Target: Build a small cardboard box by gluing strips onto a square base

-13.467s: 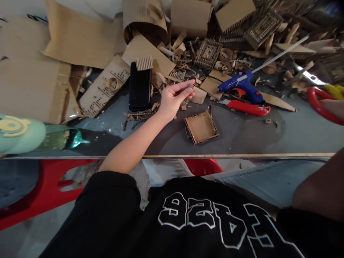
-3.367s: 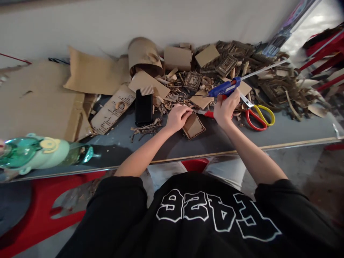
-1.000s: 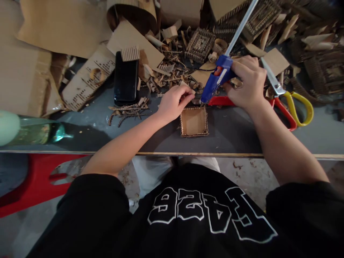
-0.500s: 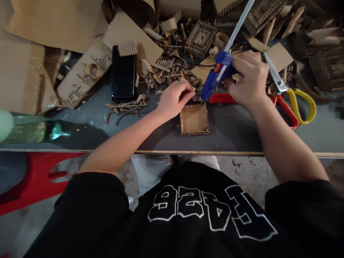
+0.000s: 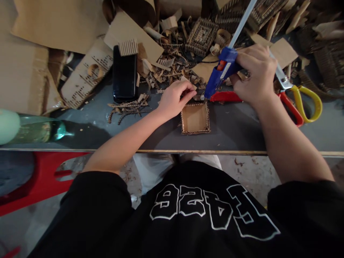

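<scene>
My right hand (image 5: pixel 255 77) is wrapped round a blue glue gun (image 5: pixel 221 71) with a long pale glue stick rising from its back. The gun's nozzle points down at the far edge of a small, square, open cardboard box (image 5: pixel 195 118) with corrugated walls, which rests on the table. Just beyond the box's far left corner, my left hand (image 5: pixel 177 95) is closed in a pinch. What its fingertips hold, if anything, is too small to make out. Under the gun and my right hand lies a red-handled tool (image 5: pixel 225 96), partly covered.
Scissors (image 5: pixel 306 102) with red and yellow handles lie at right. A black phone (image 5: pixel 124 73), twisted cardboard strips (image 5: pixel 129 107) and a green bottle (image 5: pixel 34 128) lie to the left. Cardboard scraps (image 5: pixel 172 68) and a woven cardboard piece (image 5: pixel 201 36) fill the back.
The glue gun's nozzle has shifted slightly right along the box's far edge, with my right hand. My left hand keeps its pinch beside the box. The whole view has shifted a little.
</scene>
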Demonstrator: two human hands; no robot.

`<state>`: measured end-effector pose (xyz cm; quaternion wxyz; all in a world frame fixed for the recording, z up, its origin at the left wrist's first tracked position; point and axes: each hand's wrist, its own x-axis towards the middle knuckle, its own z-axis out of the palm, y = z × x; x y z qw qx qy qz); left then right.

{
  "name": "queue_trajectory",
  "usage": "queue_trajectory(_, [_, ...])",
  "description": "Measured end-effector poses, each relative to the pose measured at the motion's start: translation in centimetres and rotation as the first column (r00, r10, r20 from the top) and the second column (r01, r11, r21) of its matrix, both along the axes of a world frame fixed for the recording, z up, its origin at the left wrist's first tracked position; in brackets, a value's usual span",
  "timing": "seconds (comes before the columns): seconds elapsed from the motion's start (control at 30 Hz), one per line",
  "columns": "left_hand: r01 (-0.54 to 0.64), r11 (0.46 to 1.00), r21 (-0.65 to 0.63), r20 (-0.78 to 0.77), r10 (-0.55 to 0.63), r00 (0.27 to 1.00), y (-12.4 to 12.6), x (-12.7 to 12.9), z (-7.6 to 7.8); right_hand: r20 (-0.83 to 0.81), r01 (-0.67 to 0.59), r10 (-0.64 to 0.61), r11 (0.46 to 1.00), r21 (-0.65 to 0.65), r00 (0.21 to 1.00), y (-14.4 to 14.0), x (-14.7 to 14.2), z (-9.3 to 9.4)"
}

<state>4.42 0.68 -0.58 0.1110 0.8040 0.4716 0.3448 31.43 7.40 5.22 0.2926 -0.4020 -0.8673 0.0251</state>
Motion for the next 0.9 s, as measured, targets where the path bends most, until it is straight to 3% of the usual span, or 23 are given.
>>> queue_trajectory(0.2, [0.003,1.000,0.004,0.027,-0.003,1.000,0.2,-0.1,-0.4,-0.024,0.012,-0.014,0.997,-0.073,1.000,-0.4,-0.1,0.5])
queue_trajectory(0.37, [-0.005,1.000,-0.007,0.031,0.006,1.000,0.3,-0.1,-0.3,-0.009,0.007,-0.007,0.999,-0.040,1.000,-0.6,-0.2,0.5])
queue_trajectory(0.47, [-0.005,1.000,-0.005,0.023,0.005,1.000,0.1,0.0,0.0,0.002,0.134,-0.134,0.991,-0.021,0.991,-1.0,-0.6,0.8])
queue_trajectory(0.53, [-0.029,0.999,0.032,0.043,0.028,0.999,-0.3,0.0,0.2,0.032,0.329,-0.328,0.942,-0.062,0.944,-1.3,-1.0,1.2])
queue_trajectory(0.63, [-0.082,0.988,0.131,0.108,0.067,0.992,-0.9,0.0,0.5,0.114,0.561,-0.550,0.814,-0.153,0.828,-1.7,-1.7,1.9])
queue_trajectory(0.8, [-0.098,0.976,0.192,0.126,0.075,0.989,-1.3,0.1,0.4,0.264,0.697,-0.645,0.647,-0.309,0.717,-1.4,-2.3,1.5])
queue_trajectory(0.87, [-0.088,0.978,0.191,0.117,0.066,0.991,-1.3,0.3,0.3,0.267,0.729,-0.679,0.621,-0.287,0.684,-1.5,-2.3,1.2])
queue_trajectory(0.9, [-0.083,0.978,0.189,0.113,0.062,0.992,-1.2,0.4,0.2,0.230,0.723,-0.686,0.648,-0.239,0.691,-1.6,-2.2,1.1])
